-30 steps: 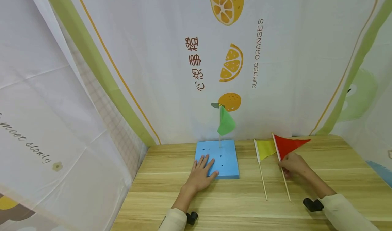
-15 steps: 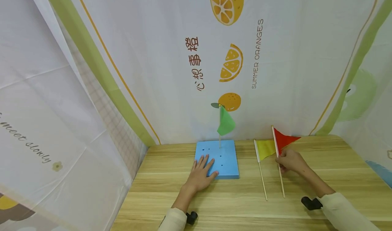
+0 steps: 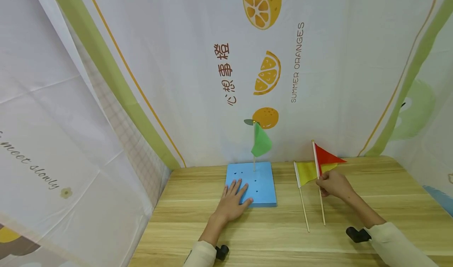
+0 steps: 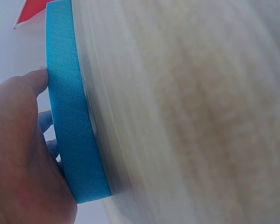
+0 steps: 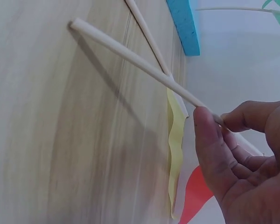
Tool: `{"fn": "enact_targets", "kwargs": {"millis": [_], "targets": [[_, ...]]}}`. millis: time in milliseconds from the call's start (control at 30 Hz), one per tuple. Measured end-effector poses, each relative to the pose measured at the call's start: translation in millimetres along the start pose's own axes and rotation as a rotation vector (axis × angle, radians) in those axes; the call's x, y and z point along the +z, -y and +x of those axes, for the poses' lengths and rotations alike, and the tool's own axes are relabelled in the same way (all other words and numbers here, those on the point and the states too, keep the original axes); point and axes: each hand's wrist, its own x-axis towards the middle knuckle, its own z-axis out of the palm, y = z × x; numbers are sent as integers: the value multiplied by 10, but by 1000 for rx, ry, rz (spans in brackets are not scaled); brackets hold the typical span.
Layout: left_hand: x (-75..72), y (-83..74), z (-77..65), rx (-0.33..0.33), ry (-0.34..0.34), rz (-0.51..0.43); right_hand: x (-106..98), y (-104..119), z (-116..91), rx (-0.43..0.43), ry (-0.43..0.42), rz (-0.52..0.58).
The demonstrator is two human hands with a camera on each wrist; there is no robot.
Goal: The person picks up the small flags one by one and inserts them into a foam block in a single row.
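My left hand [image 3: 230, 203] rests with spread, straight fingers on a blue foam block [image 3: 263, 194] that has several small holes in its top. A green flag [image 3: 261, 142] stands upright in the block near its back edge. My right hand [image 3: 335, 185] pinches the stick of a red flag [image 3: 325, 155] between thumb and fingers, just below the cloth. In the right wrist view the lower end of that stick [image 5: 126, 52] is raised off the table, its shadow beneath. Beside it a yellow flag [image 3: 306, 172] lies on the table, its cloth partly behind the red flag.
The wood-grain table [image 3: 283, 239] ends at the back against a white curtain [image 3: 198, 133] printed with oranges. Black wrist cameras show at both cuffs, one near the right sleeve [image 3: 400, 245].
My right hand has lifted the red flag off the table and moved it slightly left, its stick now more upright and overlapping the yellow cloth. The left hand has stayed put.
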Motion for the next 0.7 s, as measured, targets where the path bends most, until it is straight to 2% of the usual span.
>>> {"fn": "enact_targets", "kwargs": {"millis": [367,700], "targets": [[3,-6,-1,-9,3,2,15,32,48,-59,-38,17],[2,-8,-6,-3,-1,-1,28,124,50,-60,-65,49]]}}
